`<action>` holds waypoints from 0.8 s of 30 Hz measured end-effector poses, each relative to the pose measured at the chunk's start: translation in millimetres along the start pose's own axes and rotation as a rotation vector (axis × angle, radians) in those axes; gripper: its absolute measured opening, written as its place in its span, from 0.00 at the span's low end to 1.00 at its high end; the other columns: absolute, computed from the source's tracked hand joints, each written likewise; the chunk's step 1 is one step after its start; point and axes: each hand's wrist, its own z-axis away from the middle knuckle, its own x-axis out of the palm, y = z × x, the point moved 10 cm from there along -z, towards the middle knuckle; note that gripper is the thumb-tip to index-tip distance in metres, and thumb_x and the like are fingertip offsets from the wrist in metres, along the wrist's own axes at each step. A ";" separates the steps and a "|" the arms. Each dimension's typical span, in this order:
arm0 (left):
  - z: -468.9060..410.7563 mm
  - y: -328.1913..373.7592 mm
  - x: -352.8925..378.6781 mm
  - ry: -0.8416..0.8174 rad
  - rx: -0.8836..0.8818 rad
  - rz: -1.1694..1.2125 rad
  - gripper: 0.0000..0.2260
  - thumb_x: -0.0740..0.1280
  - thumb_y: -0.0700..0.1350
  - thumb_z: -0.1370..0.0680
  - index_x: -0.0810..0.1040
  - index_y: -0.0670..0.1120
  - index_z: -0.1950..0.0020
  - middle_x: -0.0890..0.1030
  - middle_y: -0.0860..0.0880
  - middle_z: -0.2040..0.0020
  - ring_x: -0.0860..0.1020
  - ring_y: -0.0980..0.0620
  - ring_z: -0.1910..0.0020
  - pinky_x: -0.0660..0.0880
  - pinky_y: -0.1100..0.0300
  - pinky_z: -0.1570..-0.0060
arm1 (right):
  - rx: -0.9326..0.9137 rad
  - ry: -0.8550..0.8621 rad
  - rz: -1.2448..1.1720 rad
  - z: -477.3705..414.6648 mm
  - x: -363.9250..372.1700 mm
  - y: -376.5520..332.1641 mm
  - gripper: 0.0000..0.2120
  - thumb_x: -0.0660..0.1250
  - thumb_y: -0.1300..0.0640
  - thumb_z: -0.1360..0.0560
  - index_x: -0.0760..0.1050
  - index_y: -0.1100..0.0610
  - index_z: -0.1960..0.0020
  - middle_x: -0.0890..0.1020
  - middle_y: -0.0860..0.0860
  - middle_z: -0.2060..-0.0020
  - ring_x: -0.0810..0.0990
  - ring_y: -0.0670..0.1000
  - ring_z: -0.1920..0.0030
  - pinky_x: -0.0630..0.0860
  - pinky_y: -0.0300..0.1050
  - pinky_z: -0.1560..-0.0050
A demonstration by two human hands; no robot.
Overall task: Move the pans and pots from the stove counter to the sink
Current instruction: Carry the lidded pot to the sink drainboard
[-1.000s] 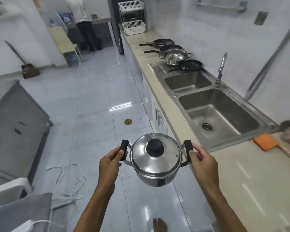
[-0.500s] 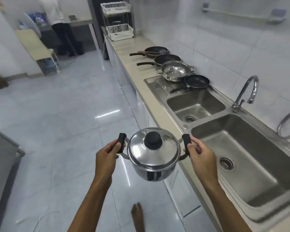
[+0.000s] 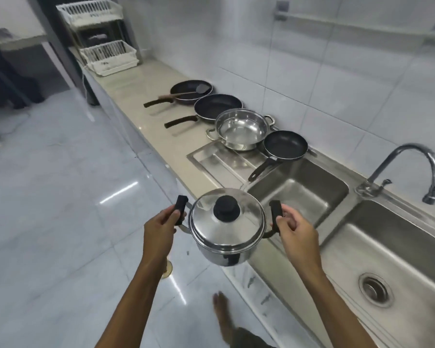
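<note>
Lidded pot carried nearer sink; left hand, right hand clamped on side handles. Risk: tilt slides loose lid off.

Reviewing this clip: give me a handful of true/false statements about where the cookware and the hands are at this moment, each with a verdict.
1. Both hands, left hand and right hand, hold the lidded pot by its black side handles. True.
2. The lidded pot rests inside the large sink basin. False: it is held in the air at the counter's edge.
3. The open steel pot has no lid on it. True.
4. The small frying pan lies in the small basin. False: it sits on the drainboard, its handle reaching toward that basin.
5. A spatula lies across the farthest pan. True.
</note>
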 end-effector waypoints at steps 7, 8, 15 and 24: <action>-186.7 10.7 59.5 -0.131 -0.013 -0.092 0.10 0.67 0.44 0.18 0.82 0.51 0.39 0.87 0.50 0.51 0.83 0.53 0.49 0.75 0.59 0.54 | 0.075 0.109 -0.025 -133.4 76.6 6.4 0.16 0.67 0.58 0.20 0.78 0.49 0.33 0.84 0.39 0.59 0.83 0.35 0.59 0.77 0.34 0.56; -209.9 14.5 68.4 -0.160 -0.013 -0.116 0.10 0.66 0.43 0.18 0.83 0.51 0.39 0.87 0.50 0.51 0.83 0.53 0.49 0.75 0.59 0.54 | 0.093 0.126 -0.019 -148.6 85.4 8.1 0.16 0.68 0.58 0.20 0.78 0.49 0.33 0.83 0.38 0.59 0.82 0.34 0.60 0.76 0.31 0.58; -325.3 33.5 125.4 -0.302 -0.017 -0.216 0.10 0.66 0.44 0.18 0.83 0.54 0.40 0.87 0.50 0.51 0.83 0.50 0.49 0.77 0.57 0.54 | 0.223 0.225 0.003 -220.9 118.0 18.8 0.18 0.68 0.59 0.20 0.76 0.46 0.33 0.86 0.45 0.56 0.84 0.38 0.55 0.72 0.25 0.58; -386.5 21.0 168.8 -0.455 -0.018 -0.271 0.12 0.69 0.42 0.20 0.83 0.59 0.43 0.87 0.62 0.57 0.84 0.64 0.55 0.78 0.55 0.48 | 0.352 0.311 0.041 -249.3 131.1 38.5 0.19 0.67 0.59 0.20 0.75 0.46 0.31 0.86 0.52 0.52 0.84 0.51 0.49 0.78 0.47 0.47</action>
